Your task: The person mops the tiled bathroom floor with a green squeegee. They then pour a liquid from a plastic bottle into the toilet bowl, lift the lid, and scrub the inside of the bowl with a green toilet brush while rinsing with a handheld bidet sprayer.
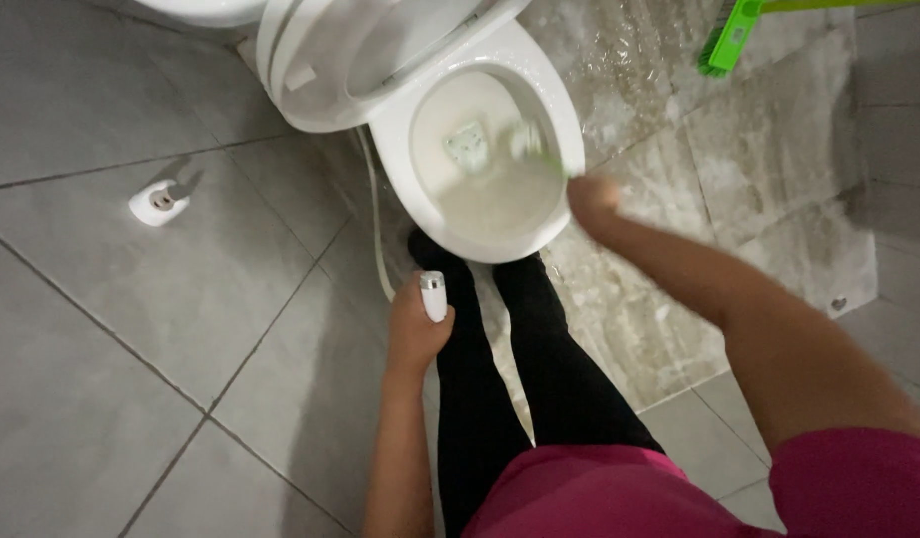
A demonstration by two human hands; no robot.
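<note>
**A:** Item one, what sits in my hands?

**B:** Right hand: at the near right rim of the white ceramic toilet bowl, curled around what looks like the handle of a green-bristled toilet brush. The hand and brush are blurred, so I can't make out the finger positions. Left hand: hanging low by my thigh, fingers wrapped round a small white-and-chrome bidet sprayer head, nozzle pointing up toward the bowl.

**A:** Bearing and axis of the brush?

**B:** It lies ahead and to the left of my right hand, its long axis slanting from the rim down into the bowl. The right hand is the nearer one; the left is well apart, below the bowl's front edge.

**A:** Containers and contents?

**B:** Bowl: pale water, brush head, plus a whitish squarish patch that I can't identify. Seat and lid are raised.

**A:** Surroundings?

**B:** Grey tiled floor, wet to the right; white toilet-paper roll lying left; green broom head top right.
</note>
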